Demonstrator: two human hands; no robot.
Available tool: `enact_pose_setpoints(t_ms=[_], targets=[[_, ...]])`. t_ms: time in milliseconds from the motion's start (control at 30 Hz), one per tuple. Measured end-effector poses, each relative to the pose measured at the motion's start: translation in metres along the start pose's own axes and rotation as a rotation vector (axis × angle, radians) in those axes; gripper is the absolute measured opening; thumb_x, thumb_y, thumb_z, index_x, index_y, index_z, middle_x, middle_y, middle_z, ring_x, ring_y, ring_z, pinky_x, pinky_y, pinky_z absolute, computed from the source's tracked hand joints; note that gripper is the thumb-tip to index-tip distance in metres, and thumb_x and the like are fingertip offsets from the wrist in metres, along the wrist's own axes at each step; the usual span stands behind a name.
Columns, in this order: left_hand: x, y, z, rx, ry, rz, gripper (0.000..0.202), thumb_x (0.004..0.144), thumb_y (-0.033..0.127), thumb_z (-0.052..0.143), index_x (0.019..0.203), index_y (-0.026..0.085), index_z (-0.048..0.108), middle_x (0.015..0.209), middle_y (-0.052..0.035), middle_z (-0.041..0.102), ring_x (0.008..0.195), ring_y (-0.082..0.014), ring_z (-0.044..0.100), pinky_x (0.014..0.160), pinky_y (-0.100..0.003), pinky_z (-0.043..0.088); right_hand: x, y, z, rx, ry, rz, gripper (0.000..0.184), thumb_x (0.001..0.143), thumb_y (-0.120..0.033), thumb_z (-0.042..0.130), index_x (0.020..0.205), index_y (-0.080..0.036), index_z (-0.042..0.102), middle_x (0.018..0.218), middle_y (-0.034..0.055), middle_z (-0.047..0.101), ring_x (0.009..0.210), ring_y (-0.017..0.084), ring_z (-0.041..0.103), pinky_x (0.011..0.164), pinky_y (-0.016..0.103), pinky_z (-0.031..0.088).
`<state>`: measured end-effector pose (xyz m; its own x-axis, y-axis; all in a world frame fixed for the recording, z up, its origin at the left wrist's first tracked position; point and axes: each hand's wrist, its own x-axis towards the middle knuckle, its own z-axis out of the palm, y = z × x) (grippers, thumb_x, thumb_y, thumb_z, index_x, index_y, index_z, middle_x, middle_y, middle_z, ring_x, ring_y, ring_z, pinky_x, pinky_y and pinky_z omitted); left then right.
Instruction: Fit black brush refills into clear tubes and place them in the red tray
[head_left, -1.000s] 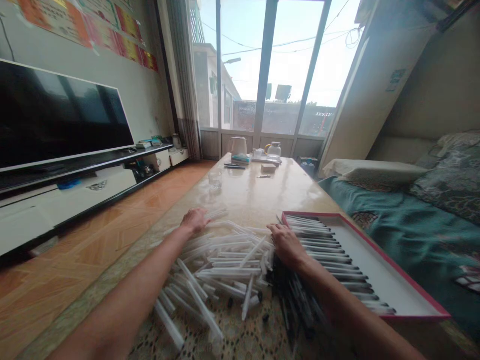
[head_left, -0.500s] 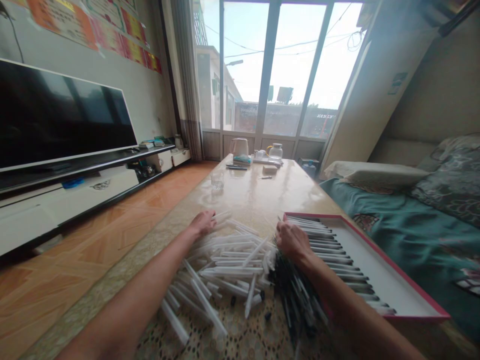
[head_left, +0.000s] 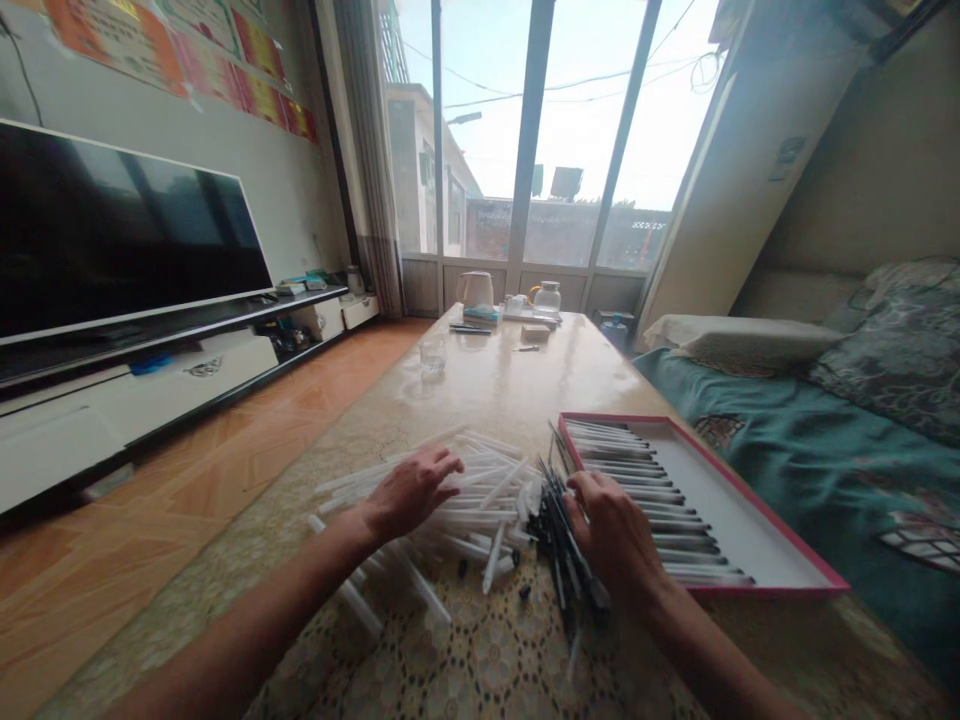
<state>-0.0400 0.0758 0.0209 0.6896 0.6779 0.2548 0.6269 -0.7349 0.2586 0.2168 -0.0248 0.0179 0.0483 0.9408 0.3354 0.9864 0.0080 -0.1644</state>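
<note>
My left hand [head_left: 415, 492] is over a pile of white translucent pen barrels [head_left: 495, 487], thumb and forefinger apart, with nothing visible between them. My right hand [head_left: 613, 525] is at a bundle of thin dark pen refills [head_left: 559, 535], its fingers bent and a small gap showing between thumb and forefinger. Just beyond it lies a shallow box with a pink-red rim [head_left: 757, 503]. A row of pens [head_left: 671, 497] with dark ends fills the box's left part. Small black caps [head_left: 525, 592] lie near the pile.
The long table has a patterned cover [head_left: 480, 670]. Farther along stand a drinking glass [head_left: 433, 358], a small box [head_left: 535, 332], a beige jug [head_left: 477, 290] and a glass pitcher [head_left: 547, 298]. To the right is a sofa with a teal cover [head_left: 780, 430].
My left hand has drawn back from the pile's far edge to over it, without the barrel it held. My right hand has come nearer along the refills. The view has shifted slightly.
</note>
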Motion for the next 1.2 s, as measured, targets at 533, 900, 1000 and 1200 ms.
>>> enact_pose_setpoints(t_ms=[533,900,1000,1200], targets=[[-0.088,0.094,0.009,-0.141,0.128,-0.014,0.020,0.087,0.017,0.041,0.088,0.021,0.061,0.082,-0.0054,0.062,0.078,-0.0183,0.057,0.072,-0.030,0.046,0.045,-0.013,0.017,0.031,-0.176,-0.132,0.014,0.089,-0.022,0.053,0.095,-0.013,0.062,0.099,0.0074,0.063,0.092,0.019,0.059,0.081,0.035,0.046],[-0.097,0.107,0.024,-0.916,0.189,-0.444,0.015,0.079,0.030,0.057,0.087,0.021,0.066,0.080,-0.0065,0.066,0.074,-0.0191,0.061,0.067,-0.028,0.047,-0.037,-0.025,-0.013,0.477,-0.019,-0.185,0.017,0.089,-0.018,0.044,0.094,-0.019,0.060,0.088,0.0029,0.065,0.078,0.015,0.061,0.069,0.022,0.044],[-0.084,0.117,0.031,-1.492,0.205,-0.695,0.026,0.072,0.031,0.068,0.095,0.018,0.065,0.074,-0.0032,0.065,0.058,-0.0126,0.059,0.050,-0.021,0.044,-0.053,-0.048,-0.012,0.669,-0.034,-0.244,0.016,0.089,-0.017,0.045,0.091,-0.020,0.061,0.083,0.0016,0.063,0.075,0.014,0.060,0.067,0.022,0.043],[-0.067,0.125,0.041,-1.835,0.434,-0.837,0.015,0.073,0.024,0.068,0.082,0.012,0.065,0.066,-0.0037,0.066,0.054,-0.0091,0.059,0.048,-0.017,0.045,-0.057,-0.043,-0.020,0.658,-0.084,-0.236,0.017,0.091,-0.021,0.043,0.093,-0.021,0.060,0.085,0.0027,0.060,0.078,0.015,0.058,0.069,0.024,0.042]])
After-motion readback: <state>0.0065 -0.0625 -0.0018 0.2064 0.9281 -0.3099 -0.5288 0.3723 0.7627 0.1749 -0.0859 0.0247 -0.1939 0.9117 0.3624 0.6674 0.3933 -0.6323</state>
